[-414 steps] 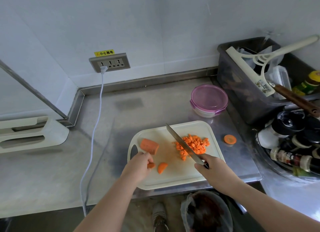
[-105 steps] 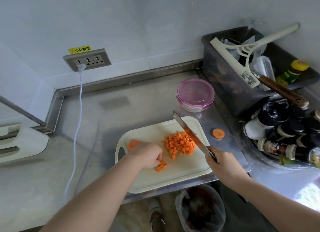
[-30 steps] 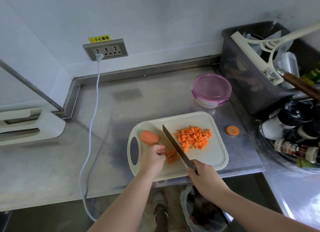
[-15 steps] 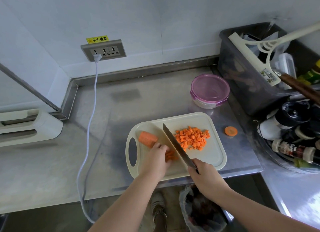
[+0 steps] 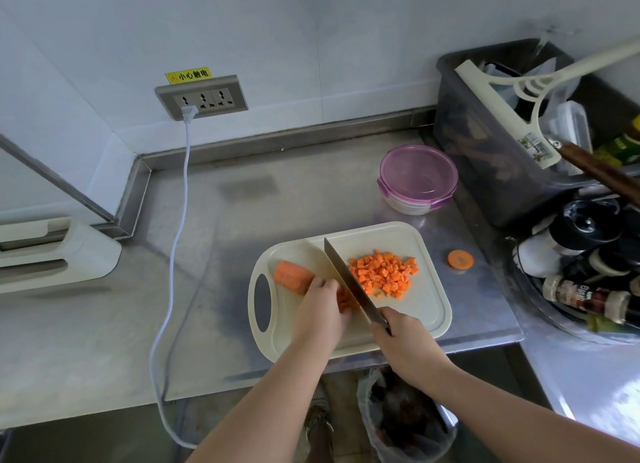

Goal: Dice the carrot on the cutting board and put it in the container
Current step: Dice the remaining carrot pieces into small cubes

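Currently, the right hand (image 5: 403, 345) grips the knife (image 5: 349, 284); the left hand (image 5: 320, 310) pins carrot strips (image 5: 343, 301) on the cutting board (image 5: 429, 310). Diced pile (image 5: 384, 275) done; carrot chunk (image 5: 292, 277) uncut; container (image 5: 417, 178) remains lidded.

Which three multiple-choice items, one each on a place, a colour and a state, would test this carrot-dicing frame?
1. Where does the round carrot slice lie?
A. on the counter, right of the cutting board
B. on the cutting board
C. on the floor

2. What colour is the lid on the container?
A. white
B. purple
C. green

3. What is the right hand doing?
A. resting flat
B. lifting the container
C. gripping the knife

Answers: 1 A, the slice sits on bare steel beside the board; 2 B, the lid is translucent purple; 3 C, its fingers wrap the knife's handle.
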Demonstrator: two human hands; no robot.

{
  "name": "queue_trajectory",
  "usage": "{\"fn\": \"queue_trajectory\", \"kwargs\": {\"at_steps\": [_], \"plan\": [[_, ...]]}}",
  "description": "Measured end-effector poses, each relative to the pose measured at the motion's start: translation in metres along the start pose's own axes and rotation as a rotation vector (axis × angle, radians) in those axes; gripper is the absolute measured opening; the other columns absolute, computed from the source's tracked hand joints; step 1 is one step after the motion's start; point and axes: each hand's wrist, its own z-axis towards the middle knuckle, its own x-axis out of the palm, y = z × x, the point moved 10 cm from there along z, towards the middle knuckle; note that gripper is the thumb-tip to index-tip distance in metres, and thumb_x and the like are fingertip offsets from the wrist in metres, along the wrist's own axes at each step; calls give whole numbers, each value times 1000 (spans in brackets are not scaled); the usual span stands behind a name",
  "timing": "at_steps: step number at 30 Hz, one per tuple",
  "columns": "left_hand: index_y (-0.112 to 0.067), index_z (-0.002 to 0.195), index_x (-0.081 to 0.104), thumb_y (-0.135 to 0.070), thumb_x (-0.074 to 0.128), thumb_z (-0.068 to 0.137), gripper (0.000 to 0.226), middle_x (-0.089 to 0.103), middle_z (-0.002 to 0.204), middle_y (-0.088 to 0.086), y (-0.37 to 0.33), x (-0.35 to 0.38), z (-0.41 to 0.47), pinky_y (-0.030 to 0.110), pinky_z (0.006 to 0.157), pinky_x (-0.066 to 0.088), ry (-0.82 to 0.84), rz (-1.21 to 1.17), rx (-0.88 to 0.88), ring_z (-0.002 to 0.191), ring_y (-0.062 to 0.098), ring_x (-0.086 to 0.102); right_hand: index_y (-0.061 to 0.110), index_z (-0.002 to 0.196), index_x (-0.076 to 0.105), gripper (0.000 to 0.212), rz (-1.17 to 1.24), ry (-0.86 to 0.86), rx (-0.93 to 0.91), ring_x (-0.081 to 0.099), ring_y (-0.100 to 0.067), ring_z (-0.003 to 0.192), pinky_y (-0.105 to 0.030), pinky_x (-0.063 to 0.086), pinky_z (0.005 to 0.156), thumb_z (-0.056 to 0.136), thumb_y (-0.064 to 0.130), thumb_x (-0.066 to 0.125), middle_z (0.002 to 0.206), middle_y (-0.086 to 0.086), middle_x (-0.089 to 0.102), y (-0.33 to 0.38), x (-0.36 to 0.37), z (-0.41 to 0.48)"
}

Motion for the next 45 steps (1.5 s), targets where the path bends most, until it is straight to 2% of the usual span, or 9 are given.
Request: {"fn": "queue_trajectory", "kwargs": {"at_steps": [5,10,16,23,27,34,37,40,45], "plan": [[-15,113,56,-27,59,90,26,51,119,-1,-1,-1,-2,26,78,50,-22,1,-28,95,19,60,22,105,54,14,23,14,23,56,-7,74,-18,43,61,100,25,41,86,6,57,-2,3,4],[-15,107,54,-28,58,88,24,50,113,-1,0,-4,-2,27,69,44,-41,-15,-97,93,22,59,24,81,49,18,22,-22,25,49,-10,64,-23,37,56,98,25,42,71,5,52,-4,-6,4],[-15,112,53,-29,57,89,27,48,118,-1,-2,-4,-5,23,67,40,-48,-3,-69,93,20,59,22,94,54,13,2,8,1,57,-13,74,-31,50,70,98,26,42,81,4,58,-3,-4,0],[-13,112,60,-20,59,87,26,51,117,2,5,-7,-8,22,79,42,-76,-39,-44,99,21,59,22,103,52,15,-71,-42,-94,50,-12,61,-27,42,57,101,25,38,70,6,51,8,-5,-11],[-11,110,62,-20,60,86,26,55,112,2,9,-9,-7,17,76,37,-83,-44,-60,98,20,58,19,109,53,22,-176,-37,-84,61,-21,75,-37,53,69,102,27,34,85,-2,62,10,0,-17],[-12,108,64,-21,60,88,23,59,110,2,10,-8,-5,22,79,44,-73,-16,-48,98,20,60,21,122,49,25,-279,-2,-29,65,-16,78,-35,58,72,103,27,34,92,1,65,3,10,-13],[-12,107,65,-21,61,87,22,60,110,3,10,-7,-4,24,79,46,-66,-9,-45,97,20,60,17,133,41,33,-484,62,-38,66,-19,85,-32,58,74,100,16,44,103,-1,64,3,18,-10],[-11,107,65,-20,61,86,23,60,110,3,10,-7,-3,23,75,43,-69,0,-40,97,21,59,14,134,39,38,-558,89,-33,65,-23,91,-32,55,76,97,10,45,110,-5,62,2,22,-6],[-12,103,64,-25,64,86,21,59,108,1,9,-8,-4,22,71,42,-90,14,-36,93,19,60,21,134,40,35,-407,89,87,66,-19,88,-36,59,76,100,12,40,104,-2,64,-9,23,-3]]}}
